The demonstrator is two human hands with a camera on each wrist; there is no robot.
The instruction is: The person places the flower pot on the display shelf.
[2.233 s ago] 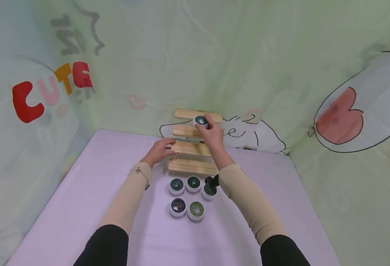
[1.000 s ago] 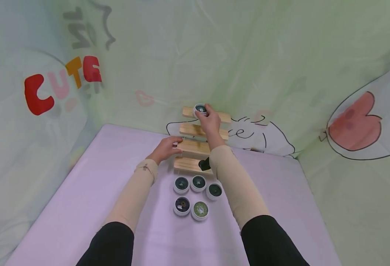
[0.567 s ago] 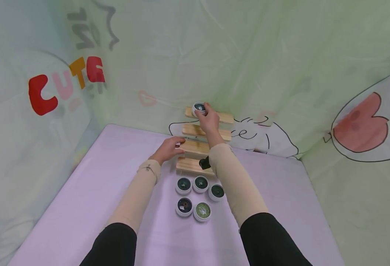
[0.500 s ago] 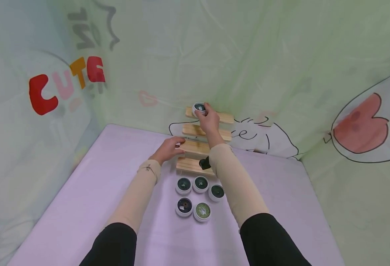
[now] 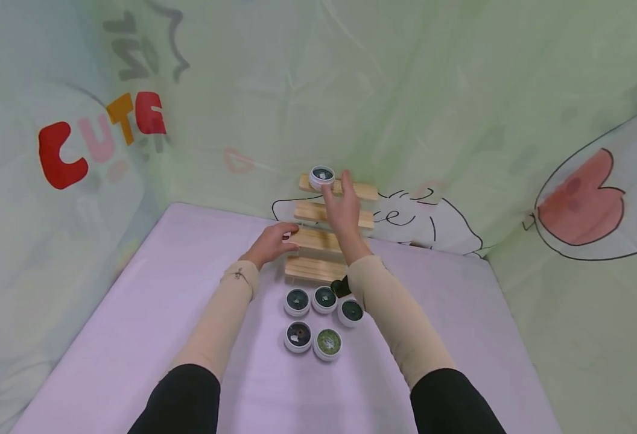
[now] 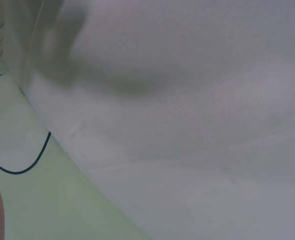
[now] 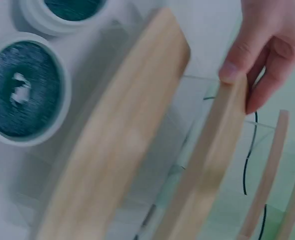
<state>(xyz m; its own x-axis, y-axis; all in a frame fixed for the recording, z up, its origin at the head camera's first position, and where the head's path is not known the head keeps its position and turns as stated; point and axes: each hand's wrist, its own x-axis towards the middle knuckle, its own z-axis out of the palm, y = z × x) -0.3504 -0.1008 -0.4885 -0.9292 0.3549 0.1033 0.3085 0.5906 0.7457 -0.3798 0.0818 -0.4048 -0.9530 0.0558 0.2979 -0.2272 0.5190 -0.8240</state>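
White round jar (image 5: 322, 176) sits on the left end of the crosswise top wooden plank (image 5: 367, 191), just up and left of the right hand (image 5: 344, 210), the closer one, thumb and finger spread apart, while the left hand (image 5: 270, 242) pinches the third plank down (image 5: 315, 240) by its left end.

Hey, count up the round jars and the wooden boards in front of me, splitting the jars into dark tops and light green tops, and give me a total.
Round white jars with dark tops: 5
Round white jar with a light green top: 1
Wooden boards of the tiered stand: 4
Total: 10
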